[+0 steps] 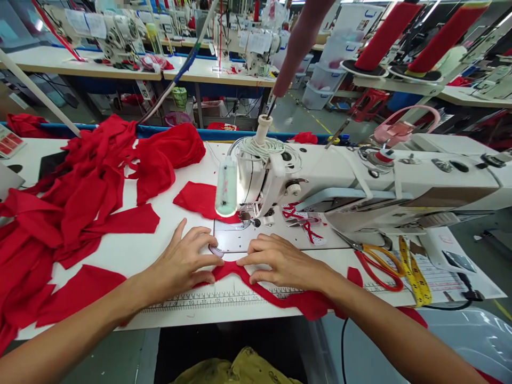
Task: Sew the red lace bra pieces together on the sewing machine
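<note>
A narrow red fabric strip lies in front of the sewing machine and runs off to the right under my right forearm. My left hand pinches its left end between thumb and forefinger, the other fingers spread on the table. Close by on the right, my right hand grips the same strip, fingers bent. Between the two hands a short stretch of red cloth shows. Behind the fingers are the needle area and metal plate. A flat red fabric piece lies left of the presser foot.
Heaped red cloth covers the left of the table. A printed ruler runs along the front edge. Orange-handled scissors and a yellow tape measure lie at right. Red thread cones stand above, with other machines behind.
</note>
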A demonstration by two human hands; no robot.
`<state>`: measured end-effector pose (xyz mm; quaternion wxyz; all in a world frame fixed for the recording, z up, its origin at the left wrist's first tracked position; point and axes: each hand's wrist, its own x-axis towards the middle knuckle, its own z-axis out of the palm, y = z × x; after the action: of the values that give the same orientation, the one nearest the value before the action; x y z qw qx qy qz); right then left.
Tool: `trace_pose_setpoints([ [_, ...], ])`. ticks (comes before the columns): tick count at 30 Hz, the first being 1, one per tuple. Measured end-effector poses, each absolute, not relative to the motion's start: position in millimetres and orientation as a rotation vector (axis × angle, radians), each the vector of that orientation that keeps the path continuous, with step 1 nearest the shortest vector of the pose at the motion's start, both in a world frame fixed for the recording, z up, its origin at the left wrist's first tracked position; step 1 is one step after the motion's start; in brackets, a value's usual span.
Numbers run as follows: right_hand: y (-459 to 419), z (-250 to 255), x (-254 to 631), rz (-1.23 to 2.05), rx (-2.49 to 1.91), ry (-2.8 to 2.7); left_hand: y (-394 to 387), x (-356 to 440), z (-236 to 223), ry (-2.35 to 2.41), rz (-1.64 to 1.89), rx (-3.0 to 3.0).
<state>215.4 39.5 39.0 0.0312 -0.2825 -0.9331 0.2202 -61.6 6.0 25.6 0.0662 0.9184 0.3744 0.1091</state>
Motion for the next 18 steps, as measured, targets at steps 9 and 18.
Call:
trace_pose_setpoints([
  [9,32,51,212,0.662,-0.987,-2.960,9,-64,26,1.141,0.240,2.681],
  [18,43,60,215,0.737,-0.944,-3.030,12,-70,27,1.147,0.160,2.665],
])
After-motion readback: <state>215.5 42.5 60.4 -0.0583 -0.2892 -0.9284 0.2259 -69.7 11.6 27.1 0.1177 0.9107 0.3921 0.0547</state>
